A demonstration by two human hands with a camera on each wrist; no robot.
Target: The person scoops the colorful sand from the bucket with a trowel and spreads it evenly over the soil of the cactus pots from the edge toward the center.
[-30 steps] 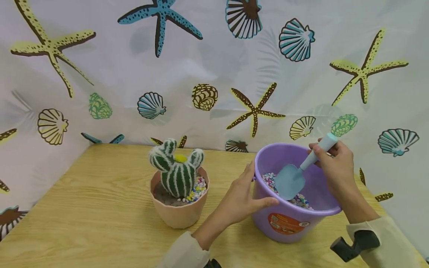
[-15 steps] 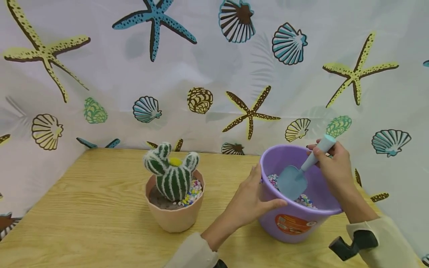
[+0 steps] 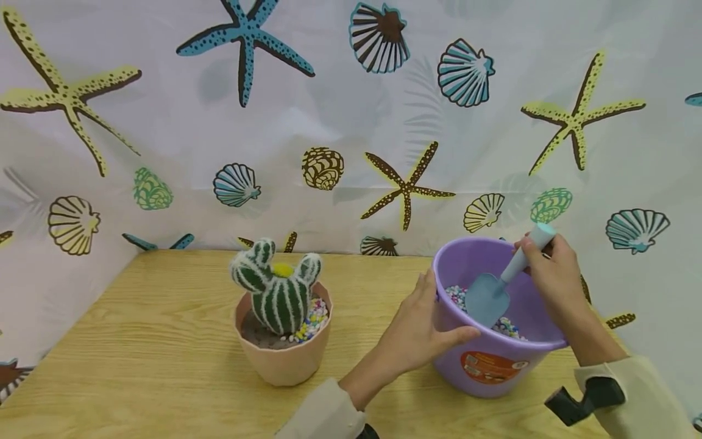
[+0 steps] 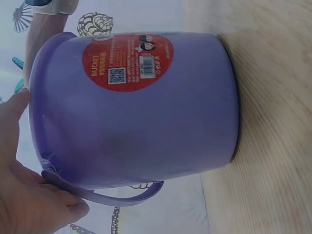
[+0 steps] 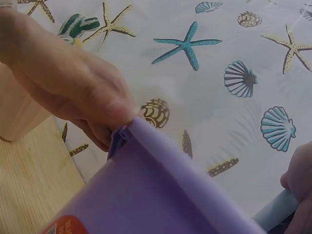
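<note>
My left hand [image 3: 408,335] holds a purple bucket [image 3: 507,353] at its left side, thumb along the front rim and fingers around the outside near the handle joint. In the left wrist view, the bucket [image 4: 141,117] stands on the table with its handle hanging down. My right hand [image 3: 554,274] grips the pale blue handle of a trowel [image 3: 487,302] above the bucket's right side. Its grey-blue blade slants down into the bucket, close over colourful pebbles [image 3: 507,328]. In the right wrist view, only part of the trowel handle [image 5: 278,209] shows beside my fingers.
Left of the bucket stands a peach pot [image 3: 285,366] with a knitted green-and-white cactus [image 3: 280,305]. Coloured pebbles cover one side of its brown soil. A sheet [image 3: 329,110] printed with starfish and shells hangs behind the wooden table [image 3: 137,353].
The bucket has shifted a little to the right, with my left hand on it. The trowel and right hand have moved slightly right too. The head view has drifted a little.
</note>
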